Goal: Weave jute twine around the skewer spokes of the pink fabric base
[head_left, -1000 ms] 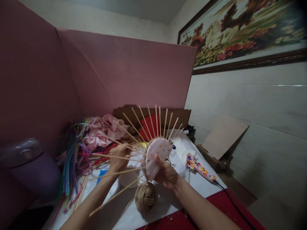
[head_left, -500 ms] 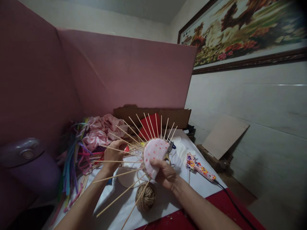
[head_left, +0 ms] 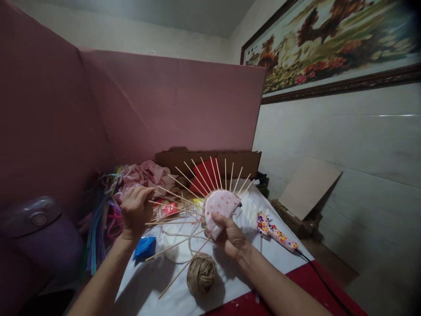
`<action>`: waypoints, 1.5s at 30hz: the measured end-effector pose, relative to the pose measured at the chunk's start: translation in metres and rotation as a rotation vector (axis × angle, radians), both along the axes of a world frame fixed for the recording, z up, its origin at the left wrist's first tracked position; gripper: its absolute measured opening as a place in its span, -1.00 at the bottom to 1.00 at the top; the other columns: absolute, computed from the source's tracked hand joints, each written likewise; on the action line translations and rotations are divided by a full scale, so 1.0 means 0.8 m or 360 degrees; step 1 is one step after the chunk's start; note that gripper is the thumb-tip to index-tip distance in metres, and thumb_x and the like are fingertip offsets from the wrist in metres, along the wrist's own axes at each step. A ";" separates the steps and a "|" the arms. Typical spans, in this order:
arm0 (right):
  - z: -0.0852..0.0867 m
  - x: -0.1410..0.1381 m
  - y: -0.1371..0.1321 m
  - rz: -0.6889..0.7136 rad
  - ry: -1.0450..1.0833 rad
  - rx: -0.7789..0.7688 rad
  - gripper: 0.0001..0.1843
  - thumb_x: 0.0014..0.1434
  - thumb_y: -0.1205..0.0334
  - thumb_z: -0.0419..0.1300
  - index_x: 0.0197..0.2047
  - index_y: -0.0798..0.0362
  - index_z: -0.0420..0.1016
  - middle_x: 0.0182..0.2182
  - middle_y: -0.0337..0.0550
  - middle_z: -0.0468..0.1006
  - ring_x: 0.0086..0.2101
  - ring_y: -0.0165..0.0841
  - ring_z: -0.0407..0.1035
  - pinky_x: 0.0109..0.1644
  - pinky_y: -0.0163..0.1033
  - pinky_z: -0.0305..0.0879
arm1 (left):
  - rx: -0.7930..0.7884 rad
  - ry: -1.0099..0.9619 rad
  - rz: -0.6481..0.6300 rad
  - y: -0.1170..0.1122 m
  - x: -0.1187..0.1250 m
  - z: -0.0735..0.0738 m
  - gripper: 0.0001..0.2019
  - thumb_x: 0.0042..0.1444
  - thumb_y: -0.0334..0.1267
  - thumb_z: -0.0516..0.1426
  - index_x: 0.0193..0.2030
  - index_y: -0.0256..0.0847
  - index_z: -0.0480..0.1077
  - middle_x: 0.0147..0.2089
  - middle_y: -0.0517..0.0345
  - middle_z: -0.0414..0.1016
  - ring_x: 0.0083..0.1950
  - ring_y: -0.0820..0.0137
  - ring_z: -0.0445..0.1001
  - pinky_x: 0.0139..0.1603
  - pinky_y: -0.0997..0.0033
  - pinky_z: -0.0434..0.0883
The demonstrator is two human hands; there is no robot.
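My right hand (head_left: 230,237) grips a round disc covered in white cloth with pink dots (head_left: 219,210), held on edge above the table. Several thin wooden sticks (head_left: 197,180) fan out from the disc's rim. My left hand (head_left: 134,210) is up to the left of the disc, fingers pinched together on a strand of jute twine (head_left: 171,235) that runs between the sticks. A ball of jute twine (head_left: 201,273) lies on the white sheet just below the disc.
A patterned glue gun (head_left: 275,231) with a black cord lies right of the disc. Pink cloth (head_left: 144,173), coloured pipe cleaners (head_left: 98,219), a blue packet (head_left: 144,246) and a cardboard box (head_left: 230,159) crowd the table's back and left. Pink partition boards (head_left: 171,101) stand behind.
My left hand has drawn away to the left from the disc, pulling the twine out. The disc has turned a little in my right hand, so the sticks point differently.
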State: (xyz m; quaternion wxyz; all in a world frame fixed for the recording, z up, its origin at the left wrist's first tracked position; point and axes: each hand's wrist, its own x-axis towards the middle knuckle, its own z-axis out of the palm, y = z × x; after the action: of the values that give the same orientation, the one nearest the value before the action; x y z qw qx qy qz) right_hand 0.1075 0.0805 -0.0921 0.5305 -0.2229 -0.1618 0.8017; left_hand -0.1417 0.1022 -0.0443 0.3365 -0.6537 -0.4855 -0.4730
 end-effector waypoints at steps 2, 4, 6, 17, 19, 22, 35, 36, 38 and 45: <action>-0.002 0.000 0.001 -0.0003 -0.0002 -0.0008 -0.69 -0.22 0.46 0.31 -0.32 0.14 0.39 -0.48 -0.23 0.52 -0.47 -0.44 0.37 -0.37 -0.34 0.31 | 0.0075 -0.0007 -0.0036 -0.004 0.000 0.004 -0.87 0.06 -0.30 0.04 -0.38 -0.22 0.41 -0.40 0.06 0.46 -0.24 0.31 0.37 -0.16 0.31 0.29; -0.002 0.000 0.001 0.0014 -0.0034 -0.0003 -0.69 -0.22 0.45 0.31 -0.32 0.15 0.40 -0.47 -0.21 0.52 -0.47 -0.42 0.38 -0.39 -0.32 0.31 | 0.0111 -0.0031 -0.0073 -0.007 0.000 0.007 -0.89 0.05 -0.30 0.06 -0.39 -0.21 0.41 -0.40 0.07 0.46 -0.25 0.32 0.37 -0.16 0.30 0.30; -0.001 0.000 0.000 0.0036 -0.0070 0.0002 -0.71 -0.21 0.44 0.30 -0.34 0.15 0.39 -0.49 -0.20 0.52 -0.49 -0.42 0.38 -0.42 -0.32 0.30 | 0.0130 -0.0058 -0.0105 -0.008 0.002 0.010 -0.89 0.05 -0.30 0.07 -0.39 -0.22 0.41 -0.39 0.07 0.47 -0.26 0.33 0.38 -0.16 0.31 0.30; 0.000 0.005 -0.001 0.0157 -0.0138 0.0053 -0.73 -0.18 0.41 0.26 -0.31 0.16 0.39 -0.51 -0.18 0.51 -0.51 -0.41 0.39 -0.41 -0.31 0.29 | -0.0064 -0.0205 -0.0254 -0.004 0.001 0.008 -0.83 0.08 -0.29 0.03 -0.35 -0.23 0.44 -0.39 0.08 0.49 -0.29 0.36 0.40 -0.20 0.35 0.33; 0.000 0.006 -0.003 0.0241 -0.0120 0.0120 -0.73 -0.18 0.38 0.27 -0.32 0.18 0.40 -0.50 -0.16 0.52 -0.50 -0.40 0.40 -0.38 -0.30 0.29 | -0.0278 -0.0195 -0.0195 0.002 0.001 -0.001 -0.80 0.08 -0.25 0.02 -0.36 -0.22 0.44 -0.38 0.08 0.49 -0.30 0.36 0.39 -0.23 0.37 0.32; -0.001 0.007 -0.007 0.0429 -0.0090 0.0252 -0.69 -0.18 0.35 0.27 -0.29 0.21 0.40 -0.46 -0.13 0.53 -0.46 -0.38 0.42 -0.33 -0.29 0.29 | -0.0602 -0.0118 -0.0089 0.010 0.009 -0.020 -0.77 0.10 -0.25 -0.02 -0.36 -0.22 0.44 -0.37 0.07 0.50 -0.30 0.35 0.39 -0.26 0.38 0.30; 0.011 0.004 -0.025 0.0873 -0.0130 0.0552 -0.65 -0.13 0.28 0.19 -0.21 0.25 0.38 -0.52 -0.09 0.52 -0.48 -0.37 0.40 -0.36 -0.31 0.27 | -0.1111 0.0229 0.0064 0.011 0.065 -0.062 -0.82 0.00 -0.35 0.02 -0.42 -0.18 0.45 -0.40 0.04 0.48 -0.27 0.24 0.37 -0.23 0.29 0.19; 0.012 0.003 -0.026 0.0897 -0.0137 0.0559 -0.65 -0.13 0.28 0.19 -0.21 0.25 0.39 -0.51 -0.08 0.53 -0.46 -0.36 0.41 -0.36 -0.31 0.27 | -0.1124 0.0225 0.0083 0.012 0.063 -0.062 -0.82 0.01 -0.35 0.01 -0.41 -0.18 0.45 -0.39 0.04 0.48 -0.27 0.25 0.37 -0.23 0.29 0.19; 0.014 0.003 -0.027 0.0905 -0.0150 0.0559 -0.64 -0.14 0.30 0.19 -0.21 0.25 0.39 -0.48 -0.06 0.53 -0.44 -0.36 0.40 -0.36 -0.32 0.26 | -0.1142 0.0218 0.0115 0.013 0.059 -0.061 -0.81 0.02 -0.35 0.00 -0.40 -0.18 0.45 -0.40 0.04 0.48 -0.25 0.26 0.37 -0.22 0.31 0.19; 0.013 0.002 -0.023 0.0803 -0.0151 0.0539 -0.58 -0.18 0.33 0.22 -0.17 0.26 0.39 -0.44 -0.07 0.53 -0.48 -0.42 0.35 -0.38 -0.34 0.23 | -0.1135 0.0235 0.0143 0.004 0.063 -0.058 -0.84 -0.01 -0.34 0.02 -0.42 -0.20 0.43 -0.38 0.03 0.46 -0.25 0.25 0.35 -0.22 0.30 0.18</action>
State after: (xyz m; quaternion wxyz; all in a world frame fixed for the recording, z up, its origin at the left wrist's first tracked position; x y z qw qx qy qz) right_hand 0.1091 0.0624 -0.0820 0.3362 -0.1213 -0.3678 0.8585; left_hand -0.0913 0.1055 -0.0905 0.1420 -0.7403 -0.6226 -0.2101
